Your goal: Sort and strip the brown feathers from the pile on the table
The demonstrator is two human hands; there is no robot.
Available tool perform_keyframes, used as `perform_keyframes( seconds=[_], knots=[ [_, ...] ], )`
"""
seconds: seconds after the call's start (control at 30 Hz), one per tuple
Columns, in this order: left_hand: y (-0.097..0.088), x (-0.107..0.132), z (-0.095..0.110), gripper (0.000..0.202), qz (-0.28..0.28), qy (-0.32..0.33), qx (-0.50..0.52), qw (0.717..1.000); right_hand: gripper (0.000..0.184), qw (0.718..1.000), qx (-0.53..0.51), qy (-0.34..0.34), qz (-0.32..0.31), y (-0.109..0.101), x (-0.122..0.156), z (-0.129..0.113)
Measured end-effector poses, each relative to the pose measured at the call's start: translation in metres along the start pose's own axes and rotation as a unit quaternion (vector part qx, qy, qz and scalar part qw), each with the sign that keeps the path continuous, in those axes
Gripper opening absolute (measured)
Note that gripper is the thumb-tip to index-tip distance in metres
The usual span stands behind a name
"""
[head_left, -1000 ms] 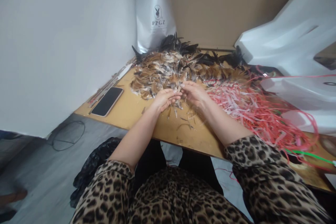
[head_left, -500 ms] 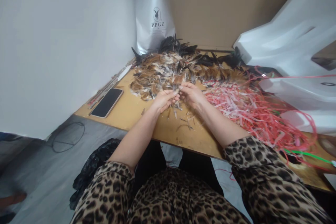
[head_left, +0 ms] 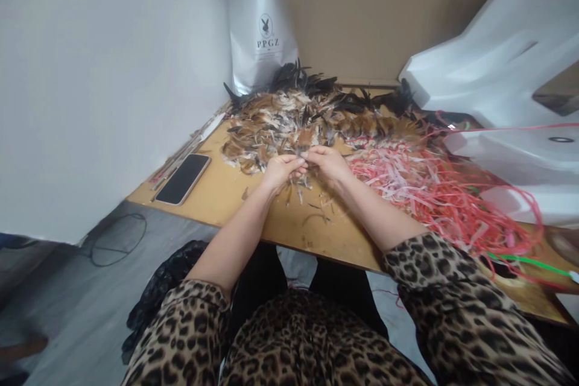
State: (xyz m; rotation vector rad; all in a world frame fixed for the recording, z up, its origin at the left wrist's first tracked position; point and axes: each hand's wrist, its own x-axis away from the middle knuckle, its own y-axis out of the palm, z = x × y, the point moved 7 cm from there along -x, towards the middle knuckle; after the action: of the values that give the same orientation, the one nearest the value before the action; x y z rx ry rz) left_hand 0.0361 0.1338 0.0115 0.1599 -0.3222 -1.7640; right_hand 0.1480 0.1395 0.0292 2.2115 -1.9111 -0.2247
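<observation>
My left hand (head_left: 283,172) and my right hand (head_left: 326,163) meet above the table, at the near edge of a heap of brown, white and black feathers (head_left: 266,120). Both have thumb and fingers pinched together, with the fingertips almost touching. A small feather seems to be held between them; most of it is hidden by the fingers. Loose feather scraps (head_left: 319,211) lie on the wood just below my hands. To the right of my right hand spreads a tangle of red and pale pink ribbon strips (head_left: 434,193).
A phone (head_left: 183,178) lies on the wooden table (head_left: 235,208) at the left. Behind the feathers stands a silver-white bag (head_left: 253,30). White moulded panels (head_left: 488,54) rise at the right. A green strip (head_left: 531,263) and a dark hole (head_left: 504,268) are near the front right edge.
My right hand's fingers have drawn in a little closer to the left hand's fingertips. The view has shifted slightly; the heap and ribbons look the same.
</observation>
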Motion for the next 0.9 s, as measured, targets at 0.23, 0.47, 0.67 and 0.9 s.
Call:
perform_keyframes(
  seconds=[0.23,0.47,0.67,0.9],
  knots=[
    [-0.003,-0.002,0.003,0.017,0.012,0.017,-0.006,1.0,0.031,0.999,0.024,0.026,-0.029,-0.005,-0.004,-0.001],
    [-0.017,-0.002,0.008,0.014,0.077,0.0,0.082,0.994,0.013,0.926,0.375,-0.021,-0.02,-0.047,-0.013,-0.024],
    [-0.016,-0.003,0.008,0.012,0.063,0.004,0.089,0.994,0.02,0.838,0.543,-0.036,0.025,-0.053,-0.016,-0.023],
    [-0.013,-0.002,0.005,0.015,0.054,-0.008,0.074,0.996,0.018,0.88,0.475,0.016,0.006,-0.049,-0.019,-0.003]
  ],
)
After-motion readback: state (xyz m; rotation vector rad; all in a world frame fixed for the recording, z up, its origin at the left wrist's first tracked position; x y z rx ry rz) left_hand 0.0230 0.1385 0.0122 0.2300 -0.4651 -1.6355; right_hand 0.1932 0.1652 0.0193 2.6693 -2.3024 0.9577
